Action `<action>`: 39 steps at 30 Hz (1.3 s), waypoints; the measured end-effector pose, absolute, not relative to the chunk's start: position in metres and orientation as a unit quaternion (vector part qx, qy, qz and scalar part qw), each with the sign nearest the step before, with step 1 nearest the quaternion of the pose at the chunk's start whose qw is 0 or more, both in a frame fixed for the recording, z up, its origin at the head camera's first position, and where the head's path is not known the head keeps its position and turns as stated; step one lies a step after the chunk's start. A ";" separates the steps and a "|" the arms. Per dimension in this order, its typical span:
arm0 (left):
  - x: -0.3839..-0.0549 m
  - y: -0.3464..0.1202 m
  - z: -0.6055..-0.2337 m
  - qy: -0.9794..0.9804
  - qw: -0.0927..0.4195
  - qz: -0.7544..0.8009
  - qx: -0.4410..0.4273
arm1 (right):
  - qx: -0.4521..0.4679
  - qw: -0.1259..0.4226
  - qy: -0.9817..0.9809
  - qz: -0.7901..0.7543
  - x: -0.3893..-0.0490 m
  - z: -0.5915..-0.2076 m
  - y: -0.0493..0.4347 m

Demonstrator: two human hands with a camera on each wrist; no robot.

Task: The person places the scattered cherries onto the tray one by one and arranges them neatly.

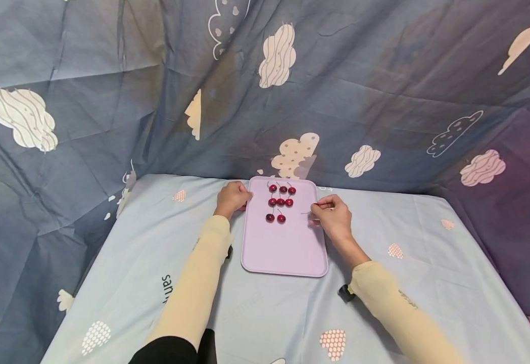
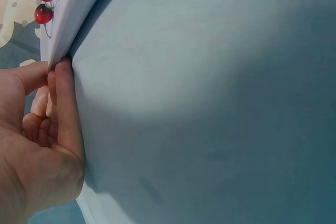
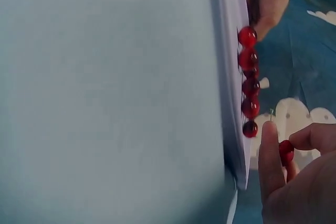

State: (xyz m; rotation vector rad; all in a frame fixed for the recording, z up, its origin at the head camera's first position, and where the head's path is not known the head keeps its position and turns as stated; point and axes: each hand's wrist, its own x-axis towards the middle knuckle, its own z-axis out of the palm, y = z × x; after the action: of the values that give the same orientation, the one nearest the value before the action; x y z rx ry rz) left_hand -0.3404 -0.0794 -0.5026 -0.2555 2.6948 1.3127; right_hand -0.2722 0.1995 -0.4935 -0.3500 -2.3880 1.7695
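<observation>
A pale purple tray [image 1: 285, 253] lies on the bed-like surface, with several dark red cherries [image 1: 280, 202] in rows on its far half, stems attached. My left hand [image 1: 232, 198] pinches the tray's left rim near the far corner, thumb on top and fingers against the underside, as the left wrist view shows. Over the tray's right edge, my right hand [image 1: 335, 220] holds one cherry [image 3: 286, 153] between thumb and fingers. Its thin stem [image 3: 271, 113] sticks out past the fingertip, pointing left over the tray in the head view.
A light blue cloth [image 1: 265, 318] with printed hearts covers the surface under the tray. Dark blue fabric [image 1: 337, 91] with cloud prints hangs behind it and on both sides. Black wrist cameras [image 1: 346, 293] sit on my sleeved forearms.
</observation>
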 end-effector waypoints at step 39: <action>-0.341 -0.079 -0.503 0.899 0.062 0.426 -0.085 | 0.000 0.091 -0.926 0.367 -0.268 -0.502 0.157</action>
State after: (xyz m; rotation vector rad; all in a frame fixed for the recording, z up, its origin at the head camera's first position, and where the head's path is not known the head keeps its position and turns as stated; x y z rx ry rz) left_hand -0.3407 -0.0788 -0.5029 -0.2555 2.7164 1.2878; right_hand -0.2684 0.1574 -0.5021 -0.0011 -2.7505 1.0903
